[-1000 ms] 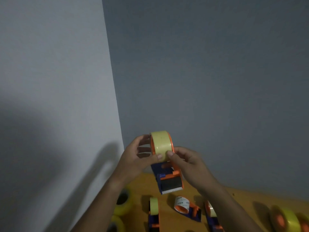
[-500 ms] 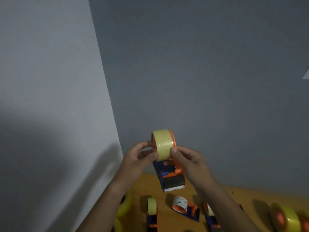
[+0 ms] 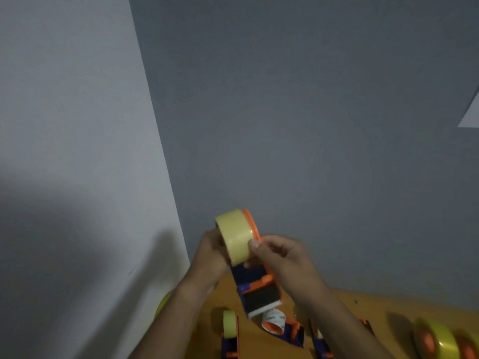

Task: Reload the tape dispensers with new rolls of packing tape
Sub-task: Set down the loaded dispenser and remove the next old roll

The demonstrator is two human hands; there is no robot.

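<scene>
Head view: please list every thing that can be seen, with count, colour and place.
held dispenser: one, blue and orange, lifted above the table, in both hands
tape roll: one, yellow, mounted on the held dispenser
table: one, orange-brown, bottom of the view
loaded dispenser: one, blue with a yellow roll, on the table at bottom centre
empty-core dispenser: one, blue and orange with a white core, on the table
spare rolls: at least two, yellow, bottom right
walls: two, grey, behind
left hand: grips the roll's left side
right hand: fingers pinch the roll's right edge
</scene>
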